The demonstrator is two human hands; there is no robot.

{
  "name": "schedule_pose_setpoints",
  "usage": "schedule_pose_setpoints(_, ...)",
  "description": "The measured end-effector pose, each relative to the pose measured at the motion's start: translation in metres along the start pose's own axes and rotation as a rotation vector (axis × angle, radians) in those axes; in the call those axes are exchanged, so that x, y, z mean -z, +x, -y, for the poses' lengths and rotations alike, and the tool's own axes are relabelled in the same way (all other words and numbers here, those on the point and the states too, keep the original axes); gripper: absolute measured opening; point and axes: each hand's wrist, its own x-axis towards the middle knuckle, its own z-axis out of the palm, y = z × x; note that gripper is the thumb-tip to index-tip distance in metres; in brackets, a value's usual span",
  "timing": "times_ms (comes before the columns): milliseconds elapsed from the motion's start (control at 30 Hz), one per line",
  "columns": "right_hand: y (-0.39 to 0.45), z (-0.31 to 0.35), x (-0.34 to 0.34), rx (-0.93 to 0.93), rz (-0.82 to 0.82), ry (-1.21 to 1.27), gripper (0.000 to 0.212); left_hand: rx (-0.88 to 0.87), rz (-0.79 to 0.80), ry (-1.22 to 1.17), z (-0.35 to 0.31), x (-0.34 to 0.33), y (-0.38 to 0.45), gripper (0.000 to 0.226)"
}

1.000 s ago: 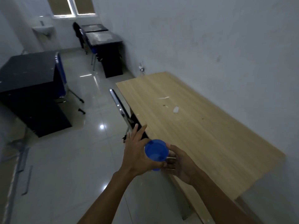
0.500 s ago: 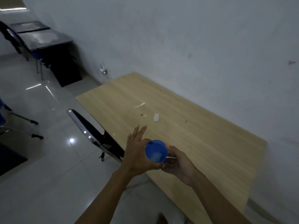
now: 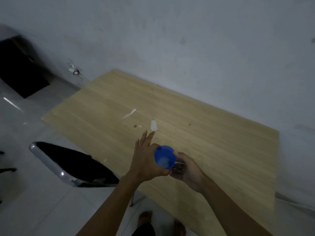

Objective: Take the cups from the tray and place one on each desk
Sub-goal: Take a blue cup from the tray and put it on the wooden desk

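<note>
A blue cup (image 3: 164, 156) is held between both hands above the front edge of a light wooden desk (image 3: 213, 138). My left hand (image 3: 146, 160) presses its palm against the cup's left side, fingers stretched out toward the desk. My right hand (image 3: 186, 169) cups it from the right and below; something pale and thin shows between its fingers, too dim to identify. No tray is in view.
A black chair with a chrome frame (image 3: 68, 164) stands at the desk's left front. A dark desk (image 3: 18, 65) sits at far left by the wall. Small white scraps (image 3: 153, 125) lie on the wooden desk. My bare feet (image 3: 144, 218) show on the tiled floor.
The view has swung right and closer to the wooden desk; the dark desks slid out to the left. Both hands kept the same hold on the blue cup.
</note>
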Motion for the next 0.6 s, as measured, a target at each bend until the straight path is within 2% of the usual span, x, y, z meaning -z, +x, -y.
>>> schedule_pose_setpoints(300, 0.035, -0.007, -0.011, -0.053, -0.192, 0.156, 0.048, -0.128, 0.079, -0.147, 0.041, -0.02, 0.045, 0.082)
schedule_pose_setpoints(600, 0.048, -0.016, -0.016, -0.047, -0.435, 0.074, 0.05, -0.209, 0.153, -0.217, 0.072, -0.043, 0.067, 0.086)
